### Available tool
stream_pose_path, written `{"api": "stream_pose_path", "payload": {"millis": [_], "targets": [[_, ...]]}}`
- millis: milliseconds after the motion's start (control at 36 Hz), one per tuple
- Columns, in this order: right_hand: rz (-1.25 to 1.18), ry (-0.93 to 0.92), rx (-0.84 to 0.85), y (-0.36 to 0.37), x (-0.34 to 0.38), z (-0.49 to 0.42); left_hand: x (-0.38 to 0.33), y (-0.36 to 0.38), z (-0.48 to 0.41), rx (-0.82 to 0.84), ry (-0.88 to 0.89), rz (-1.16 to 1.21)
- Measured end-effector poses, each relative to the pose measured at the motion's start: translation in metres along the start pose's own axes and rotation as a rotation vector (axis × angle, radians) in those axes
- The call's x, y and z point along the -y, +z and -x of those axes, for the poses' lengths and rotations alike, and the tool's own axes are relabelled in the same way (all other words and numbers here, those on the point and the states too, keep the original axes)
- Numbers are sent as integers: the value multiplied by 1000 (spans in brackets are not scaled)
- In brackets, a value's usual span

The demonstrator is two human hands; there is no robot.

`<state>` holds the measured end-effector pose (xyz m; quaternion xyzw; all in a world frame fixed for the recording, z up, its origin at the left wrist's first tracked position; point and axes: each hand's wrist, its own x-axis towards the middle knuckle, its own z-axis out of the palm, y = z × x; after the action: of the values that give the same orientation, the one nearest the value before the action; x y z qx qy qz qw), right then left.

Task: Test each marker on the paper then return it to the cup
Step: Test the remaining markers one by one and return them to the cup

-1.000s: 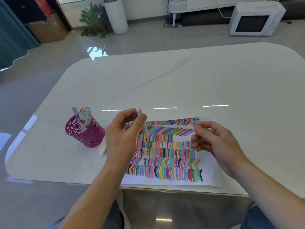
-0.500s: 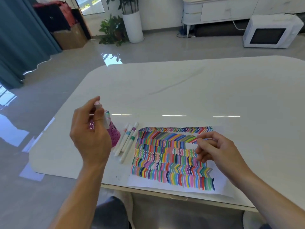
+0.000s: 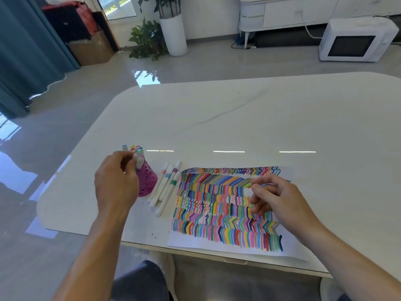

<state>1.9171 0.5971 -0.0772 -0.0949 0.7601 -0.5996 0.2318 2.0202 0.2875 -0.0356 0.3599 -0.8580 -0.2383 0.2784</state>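
Note:
A magenta cut-out cup (image 3: 148,181) stands left of the paper and holds several white markers with coloured caps (image 3: 135,148). My left hand (image 3: 116,183) is just left of the cup's mouth and pinches a pink-capped marker (image 3: 139,162) whose lower end is inside the cup. Three or so more white markers (image 3: 166,187) lie flat between cup and paper. The paper (image 3: 225,205) is covered with rows of coloured strokes. My right hand (image 3: 276,202) rests on its right part with fingers loosely curled; I see nothing held in it.
The white marble-look table (image 3: 238,118) has its near edge right under the paper and a rounded corner at the left. Beyond it on the floor are a white microwave (image 3: 355,40), a potted plant (image 3: 149,38) and a blue curtain (image 3: 26,51).
My left hand carried the pink-capped marker from above the paper leftward to the cup and lowered it in. The right hand stayed on the paper. The view shifted.

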Motion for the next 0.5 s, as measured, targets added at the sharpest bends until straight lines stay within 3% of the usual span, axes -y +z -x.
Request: {"api": "stream_pose_path", "payload": {"millis": [278, 389, 500], "targets": [[12, -1, 5, 2, -1, -1, -5, 0, 3, -69, 27, 9], [20, 3, 4, 2, -2, -2, -16, 0, 10, -156, 161, 39], [26, 11, 2, 1, -3, -2, -27, 6, 21, -122, 318, 19]]}}
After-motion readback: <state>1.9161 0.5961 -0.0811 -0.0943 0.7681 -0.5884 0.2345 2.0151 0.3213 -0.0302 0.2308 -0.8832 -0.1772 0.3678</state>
